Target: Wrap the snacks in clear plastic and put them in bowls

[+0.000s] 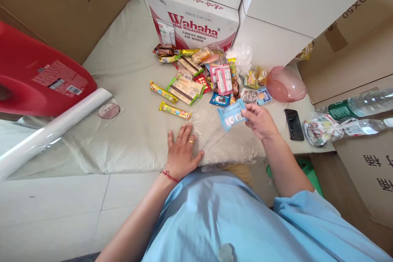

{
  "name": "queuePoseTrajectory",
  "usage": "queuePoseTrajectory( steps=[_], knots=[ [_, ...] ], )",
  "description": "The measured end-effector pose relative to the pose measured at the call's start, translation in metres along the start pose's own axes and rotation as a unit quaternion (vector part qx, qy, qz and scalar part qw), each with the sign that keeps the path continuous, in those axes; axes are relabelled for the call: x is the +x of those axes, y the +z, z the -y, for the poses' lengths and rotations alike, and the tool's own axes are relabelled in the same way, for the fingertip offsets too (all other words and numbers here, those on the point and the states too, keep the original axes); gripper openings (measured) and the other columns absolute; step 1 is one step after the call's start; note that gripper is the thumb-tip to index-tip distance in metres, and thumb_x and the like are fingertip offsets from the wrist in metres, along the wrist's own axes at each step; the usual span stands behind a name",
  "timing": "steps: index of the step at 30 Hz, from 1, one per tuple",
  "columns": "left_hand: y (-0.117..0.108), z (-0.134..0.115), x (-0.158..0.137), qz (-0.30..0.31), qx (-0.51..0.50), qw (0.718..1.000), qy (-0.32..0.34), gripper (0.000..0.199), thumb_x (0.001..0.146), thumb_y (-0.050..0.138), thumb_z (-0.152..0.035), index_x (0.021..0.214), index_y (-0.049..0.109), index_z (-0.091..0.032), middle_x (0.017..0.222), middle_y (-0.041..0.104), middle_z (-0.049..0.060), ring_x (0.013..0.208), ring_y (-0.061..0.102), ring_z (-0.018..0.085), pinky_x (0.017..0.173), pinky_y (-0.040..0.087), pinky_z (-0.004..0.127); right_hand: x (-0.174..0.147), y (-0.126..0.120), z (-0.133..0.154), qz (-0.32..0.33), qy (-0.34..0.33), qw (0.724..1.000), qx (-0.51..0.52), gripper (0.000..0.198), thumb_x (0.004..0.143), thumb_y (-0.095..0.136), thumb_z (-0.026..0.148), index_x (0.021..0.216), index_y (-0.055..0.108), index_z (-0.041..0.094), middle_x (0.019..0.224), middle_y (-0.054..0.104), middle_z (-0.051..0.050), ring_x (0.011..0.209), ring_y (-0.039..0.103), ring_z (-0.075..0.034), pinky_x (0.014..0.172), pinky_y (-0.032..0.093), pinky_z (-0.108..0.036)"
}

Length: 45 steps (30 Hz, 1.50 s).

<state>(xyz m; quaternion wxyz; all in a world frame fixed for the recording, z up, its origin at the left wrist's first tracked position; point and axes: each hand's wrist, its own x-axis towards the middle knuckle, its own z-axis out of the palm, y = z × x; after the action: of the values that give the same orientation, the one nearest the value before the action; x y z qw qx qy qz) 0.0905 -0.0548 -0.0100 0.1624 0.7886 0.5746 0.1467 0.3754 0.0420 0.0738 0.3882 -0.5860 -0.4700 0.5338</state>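
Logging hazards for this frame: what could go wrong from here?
1. The right hand pinches the light-blue rectangular plastic packet at one end only, so it might slip out.
2. The crinkled clear plastic film reaches the front edge of the pale covered tabletop, close to the light-blue fabric shirt; a brush could drag it off.
3. The glossy multicoloured snack packets overlap in a loose heap; some may slide if nudged.

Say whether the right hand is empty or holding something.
Holding something: the right hand grips one end of a light-blue packet, and the rest sticks out to the left.
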Motion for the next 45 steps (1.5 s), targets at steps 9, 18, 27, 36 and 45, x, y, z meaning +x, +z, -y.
queuePoseTrajectory(
  steps=[9,18,27,36,45],
  knots=[
    [0.004,0.005,-0.027,-0.11,0.015,0.993,-0.05,0.067,0.088,0.067,-0.043,0.149,0.049,-0.022,0.171,0.027,0.02,0.161,0.016,0.042,0.124,0.01,0.073,-0.028,0.034,-0.09,-0.064,-0.001,0.991,-0.118,0.032,0.08,0.069,0.054,0.086,0.062,0.023,0.071,0.064,0.001,0.067,0.058,-0.018,0.064,0.046,-0.03],
    [-0.002,-0.024,-0.009,-0.011,0.0,0.984,0.177,0.05,0.09,0.052,-0.008,0.122,0.072,-0.04,0.154,0.058,-0.001,0.154,0.038,0.03,0.127,-0.004,0.071,-0.026,0.031,-0.085,-0.032,-0.016,0.992,-0.125,0.028,0.081,0.067,0.051,0.086,0.059,0.024,0.072,0.062,0.001,0.067,0.058,-0.017,0.064,0.047,-0.03],
    [-0.008,-0.029,0.024,-0.065,0.05,0.994,-0.074,0.04,0.1,0.046,-0.045,0.123,0.071,-0.025,0.119,0.069,0.016,0.125,0.057,0.039,0.117,0.016,0.08,-0.033,0.031,-0.089,-0.047,-0.026,0.993,-0.102,0.026,0.084,0.066,0.05,0.087,0.06,0.025,0.075,0.065,0.0,0.069,0.06,-0.019,0.065,0.05,-0.031],
    [0.003,-0.024,-0.004,-0.172,0.011,0.982,0.071,0.028,0.091,0.056,-0.022,0.116,0.069,-0.027,0.116,0.069,0.012,0.126,0.06,0.031,0.113,0.039,0.055,-0.036,0.018,-0.09,-0.049,-0.024,0.987,-0.15,0.024,0.085,0.065,0.049,0.09,0.061,0.025,0.073,0.066,0.0,0.067,0.061,-0.02,0.066,0.048,-0.033],
    [0.002,-0.067,0.042,-0.098,-0.067,0.992,-0.049,0.052,0.09,0.063,-0.044,0.132,0.056,-0.014,0.144,0.052,0.024,0.136,0.052,0.04,0.107,0.046,0.056,-0.035,0.02,-0.093,-0.067,-0.055,0.978,-0.189,0.025,0.092,0.057,0.046,0.097,0.064,0.023,0.091,0.072,-0.004,0.08,0.066,-0.02,0.074,0.05,-0.033]
  ],
)
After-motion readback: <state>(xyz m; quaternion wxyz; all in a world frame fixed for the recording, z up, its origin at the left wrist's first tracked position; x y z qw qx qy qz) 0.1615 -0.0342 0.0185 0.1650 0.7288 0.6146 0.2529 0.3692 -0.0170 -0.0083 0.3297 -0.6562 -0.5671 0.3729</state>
